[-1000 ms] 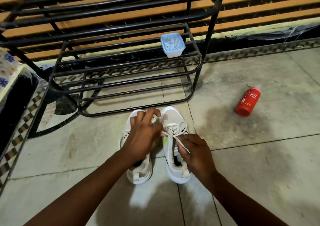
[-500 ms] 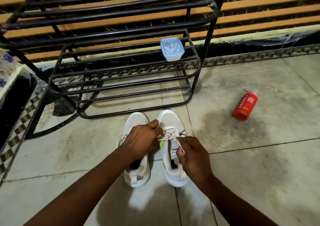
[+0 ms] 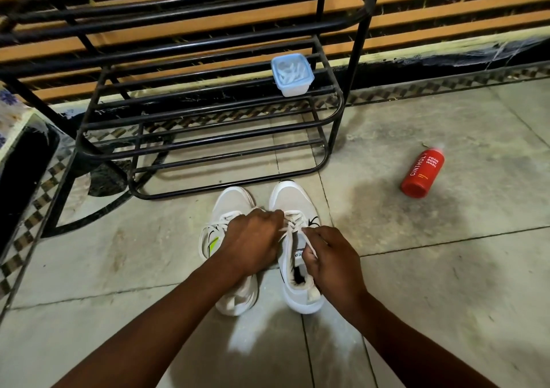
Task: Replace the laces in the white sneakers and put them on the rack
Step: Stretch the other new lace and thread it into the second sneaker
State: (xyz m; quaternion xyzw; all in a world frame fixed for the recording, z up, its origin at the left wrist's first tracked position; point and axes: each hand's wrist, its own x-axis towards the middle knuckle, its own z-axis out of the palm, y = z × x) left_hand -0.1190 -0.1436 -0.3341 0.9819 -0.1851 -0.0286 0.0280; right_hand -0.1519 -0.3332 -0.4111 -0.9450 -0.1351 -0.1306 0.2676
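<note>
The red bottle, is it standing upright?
No, the red bottle lies on its side on the floor tiles, right of the rack.

floor (image 3: pixel 446 283): grey tiles, dark stain | wall (image 3: pixel 461 3): orange slats | dim light

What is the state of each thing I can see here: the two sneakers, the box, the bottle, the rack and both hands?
Right sneaker: on the floor, partly laced, lace ends held.
Left sneaker: on the floor beside it, partly under the left hand.
Left hand: fingers curled, pinching the lace.
Right hand: grips the other lace end.
Plastic box: lid on, standing on the rack.
Red bottle: lying on its side.
Rack: upright, no shoes on it.
</note>
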